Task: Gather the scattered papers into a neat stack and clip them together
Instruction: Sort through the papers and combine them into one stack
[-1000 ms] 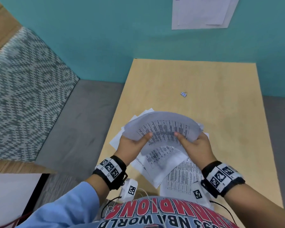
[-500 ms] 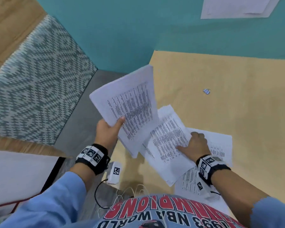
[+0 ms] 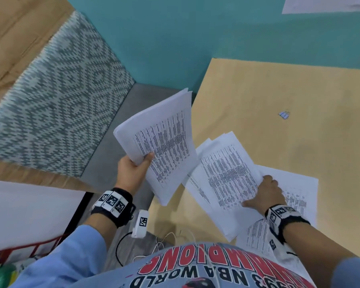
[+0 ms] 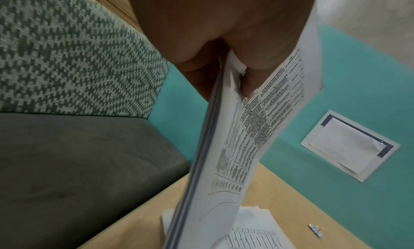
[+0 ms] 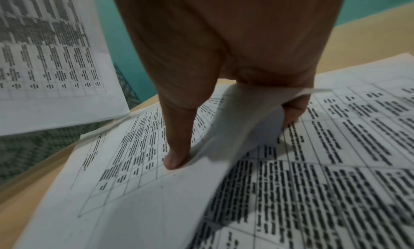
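Note:
My left hand (image 3: pixel 133 173) grips a bunch of printed papers (image 3: pixel 164 146) by its lower corner, raised and tilted just off the table's left edge; the left wrist view shows the same bunch (image 4: pixel 224 155) edge-on. More printed sheets (image 3: pixel 227 177) lie fanned on the tan table (image 3: pixel 279 84). My right hand (image 3: pixel 266 194) rests on them, its thumb (image 5: pixel 177 146) pressing the top sheet while its curled fingers lift that sheet's right edge (image 5: pixel 235 120). A small binder clip (image 3: pixel 284 114) lies alone farther back on the table.
A grey bench seat (image 3: pixel 116 146) with a patterned backrest (image 3: pixel 56 96) runs along the left of the table. A teal wall (image 3: pixel 175 38) stands behind, with a paper notice (image 4: pixel 349 145) stuck on it. White cables hang by my waist (image 3: pixel 168 242).
A second ago both hands held a bent sheet over the pile. The left hand has since swung the bunch up and left, and the right hand has come down onto the table sheets.

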Tool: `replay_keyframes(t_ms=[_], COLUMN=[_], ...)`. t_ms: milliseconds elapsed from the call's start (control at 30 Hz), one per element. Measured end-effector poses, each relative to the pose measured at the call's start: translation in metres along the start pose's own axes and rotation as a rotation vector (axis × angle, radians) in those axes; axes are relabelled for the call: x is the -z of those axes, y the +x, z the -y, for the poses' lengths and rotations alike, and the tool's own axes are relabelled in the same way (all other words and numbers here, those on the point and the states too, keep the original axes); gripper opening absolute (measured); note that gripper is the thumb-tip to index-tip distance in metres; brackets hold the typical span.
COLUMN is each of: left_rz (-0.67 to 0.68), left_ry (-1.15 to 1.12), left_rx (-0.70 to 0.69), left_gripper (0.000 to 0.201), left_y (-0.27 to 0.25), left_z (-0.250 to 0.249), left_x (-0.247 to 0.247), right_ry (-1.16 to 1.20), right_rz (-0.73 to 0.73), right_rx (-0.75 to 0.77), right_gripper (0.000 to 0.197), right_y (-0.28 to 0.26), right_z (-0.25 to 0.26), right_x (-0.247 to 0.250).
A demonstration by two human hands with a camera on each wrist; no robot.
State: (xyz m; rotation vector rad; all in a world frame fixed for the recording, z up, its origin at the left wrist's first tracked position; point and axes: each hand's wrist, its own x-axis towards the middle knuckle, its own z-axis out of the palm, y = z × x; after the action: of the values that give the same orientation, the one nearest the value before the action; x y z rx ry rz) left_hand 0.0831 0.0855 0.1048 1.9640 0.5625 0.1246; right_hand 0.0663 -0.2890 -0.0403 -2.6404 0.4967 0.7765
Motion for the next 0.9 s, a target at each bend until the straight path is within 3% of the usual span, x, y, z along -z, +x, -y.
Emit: replay_keyframes(t_ms=[200,300,433,567,667,767,900], left_rz=[0.058,0.075,0.083,0.102,0.115,0.149,0.175], left_ry=[-0.007,0.003,-0.015,-0.015,-0.018,-0.032,-0.055], left_rx=[-0.019,-0.031,-0.038,-0.059,-0.048,-0.038,-0.035], left_gripper=[0.008,0.013,0.01,0.011,0.011,0.011,0.012], left_y=[-0.004,-0.006,-0.01,-0.018,-0.022,-0.028,-0.037], left_z=[-0.005,-0.009,-0.01,-0.015,-0.014,-0.013,-0.017], left_x=[-0.014,-0.021,-0.027,-0.034,-0.04,-0.047,-0.055], right_ry=[0.037,0.043,0.241,0.397,0.4,0.298,0.153], right_rz=[0.139,0.135,0.176,0.168,0.101,0.161,-0.057], right_rx=[0.15,0.213,0.202,0.095,-0.058,-0.142,-0.187], right_gripper=[0.05,0.034,0.037,0.046,0.055,0.061,0.093], right_y=[0.004,-0.003,-0.012,-0.034,-0.059,-0.085,-0.083], right_z=[-0.008,-0.012,-0.034,-0.08,-0.126,-0.163,-0.173], right_x=[-0.008,-0.012,-0.004,0.015,0.019,0.012,0.0])
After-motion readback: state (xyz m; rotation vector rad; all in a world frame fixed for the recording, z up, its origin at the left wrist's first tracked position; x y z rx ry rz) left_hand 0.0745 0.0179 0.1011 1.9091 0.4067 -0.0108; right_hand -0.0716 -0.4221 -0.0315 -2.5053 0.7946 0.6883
